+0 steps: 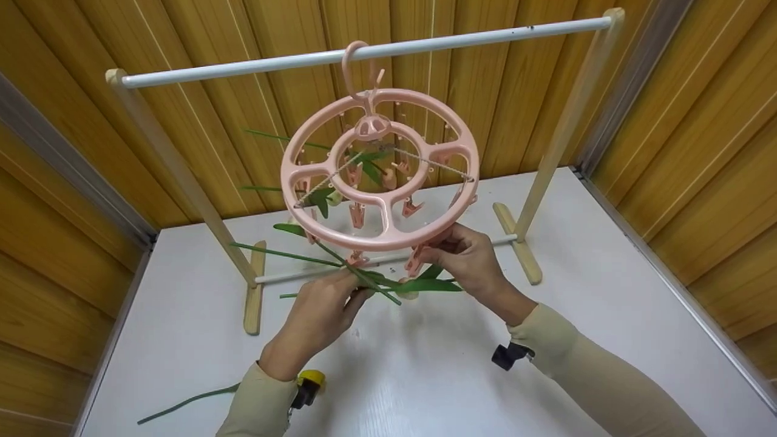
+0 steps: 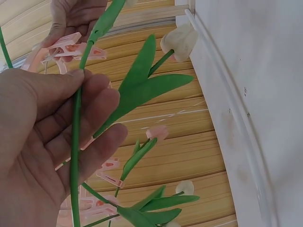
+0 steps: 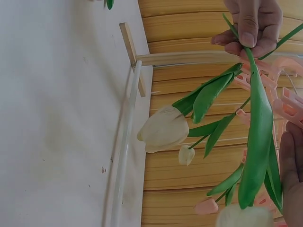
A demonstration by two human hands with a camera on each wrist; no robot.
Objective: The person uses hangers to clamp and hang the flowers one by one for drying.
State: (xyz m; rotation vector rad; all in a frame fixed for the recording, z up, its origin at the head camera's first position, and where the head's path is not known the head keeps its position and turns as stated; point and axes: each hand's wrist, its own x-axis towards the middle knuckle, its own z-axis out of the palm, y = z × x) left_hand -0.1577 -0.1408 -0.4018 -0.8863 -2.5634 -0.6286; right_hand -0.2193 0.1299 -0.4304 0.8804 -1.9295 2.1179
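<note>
My left hand (image 1: pixel 325 309) pinches the green stem (image 2: pixel 78 118) of an artificial tulip between thumb and fingers. Its leaves (image 3: pixel 258 142) and pale flower (image 3: pixel 244 218) point toward my right hand. My right hand (image 1: pixel 476 261) pinches a pink clothespin (image 1: pixel 414 261) at the near rim of a round pink clip hanger (image 1: pixel 388 238). Whether that peg's jaws stand apart is hard to see. Other tulips hang from the hanger's pegs, among them a white tulip (image 3: pixel 163 128), a smaller white tulip (image 3: pixel 186 154) and a pink tulip (image 3: pixel 207 206).
The hanger hooks over the white bar (image 1: pixel 267 65) of a rack with wooden posts (image 1: pixel 561 121) and feet (image 1: pixel 518 243). A loose green stem (image 1: pixel 188 402) lies on the white table (image 1: pixel 388 388), partly behind my left sleeve. Wood-patterned panels (image 1: pixel 698 121) stand around.
</note>
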